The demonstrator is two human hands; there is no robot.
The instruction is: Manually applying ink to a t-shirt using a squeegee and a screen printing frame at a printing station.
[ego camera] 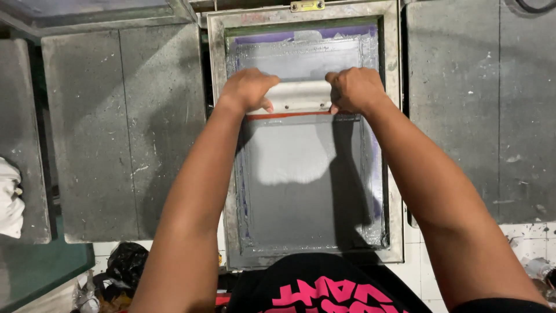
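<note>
Both arms outstretched; left hand (248, 90), right hand (354, 88) fingers clenched around squeegee (300, 98) on screen frame (215, 116).

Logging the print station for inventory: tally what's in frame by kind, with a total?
Hands on the squeegee: 2, left hand and right hand
Squeegee: 1
Screen printing frame: 1
Grey platens: 2, left platen and right platen
White cloth: 1
Total: 7

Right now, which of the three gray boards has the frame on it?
The middle board, under the printing screen frame where both hands hold the squeegee. The side boards are bare.
</note>
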